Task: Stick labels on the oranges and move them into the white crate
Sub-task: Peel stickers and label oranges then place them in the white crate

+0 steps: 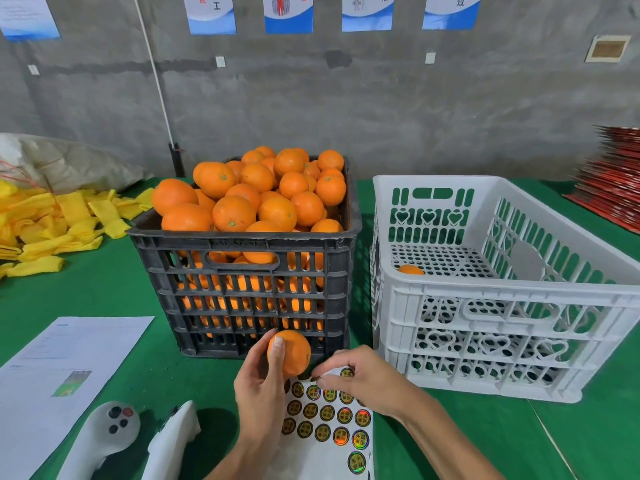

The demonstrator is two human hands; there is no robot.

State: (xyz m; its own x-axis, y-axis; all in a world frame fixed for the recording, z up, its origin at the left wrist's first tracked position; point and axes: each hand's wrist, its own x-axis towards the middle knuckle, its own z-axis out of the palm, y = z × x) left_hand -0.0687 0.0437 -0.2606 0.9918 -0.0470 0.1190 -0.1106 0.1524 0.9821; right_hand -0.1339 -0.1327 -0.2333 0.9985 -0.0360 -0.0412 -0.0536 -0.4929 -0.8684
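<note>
The left hand (258,382) grips an orange (291,351) near the black crate (242,271). The right hand (360,379) pinches at the label sheet (325,417), left of the white crate (502,299).

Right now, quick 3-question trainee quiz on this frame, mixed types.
1. True or false: the white crate already holds an orange.
2. The left hand holds: A) a controller B) an orange C) a foam sleeve
3. Fill in: the right hand pinches at the ___ sheet.

Key: 1 true; 2 B; 3 label
</note>
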